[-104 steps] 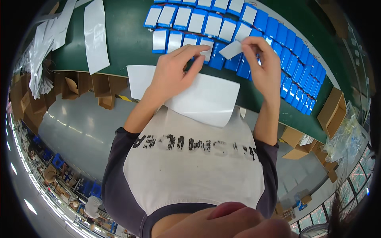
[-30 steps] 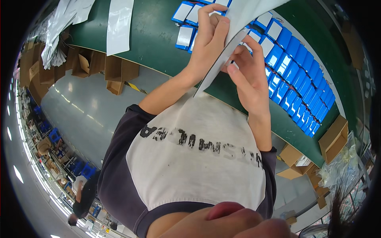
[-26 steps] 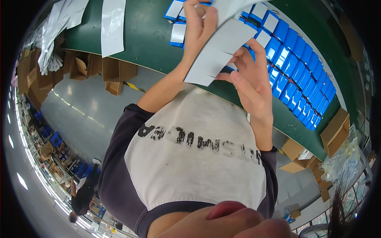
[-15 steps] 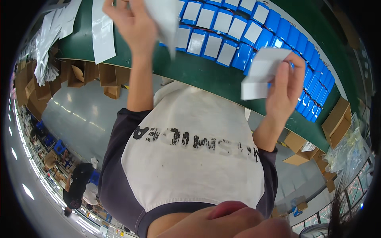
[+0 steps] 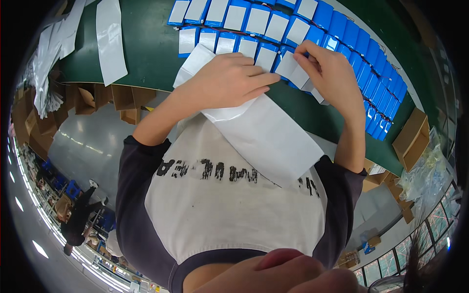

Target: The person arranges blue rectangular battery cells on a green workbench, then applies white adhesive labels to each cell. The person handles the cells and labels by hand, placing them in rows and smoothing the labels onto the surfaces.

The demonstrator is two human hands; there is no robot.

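Note:
My left hand [image 5: 227, 82] grips a long glossy white sheet [image 5: 276, 134], its fingers together and pointing right. One end of the sheet reaches over the green table [image 5: 156, 53]; the other hangs across my apron. Just right of it, my right hand [image 5: 334, 75] pinches a smaller folded white piece [image 5: 295, 74] between thumb and fingers. That piece is over the near row of blue packs [image 5: 266, 56], which look like wrapped battery packs. Several packs in the left part bear white rectangles on top; those further right [image 5: 337, 24] are plain blue.
Another long white sheet [image 5: 110, 44] lies at the table's left, beside a bunch of white strips [image 5: 49, 63]. Cardboard boxes stand below the edge [image 5: 129, 97] and at the right end [image 5: 411, 138], near clear plastic film [image 5: 422, 178]. Another person [image 5: 80, 215] is far off left.
My left hand has come down and right with the white sheet, which now drapes over my apron. My right hand has shifted up and left, bringing the folded white piece near the left hand.

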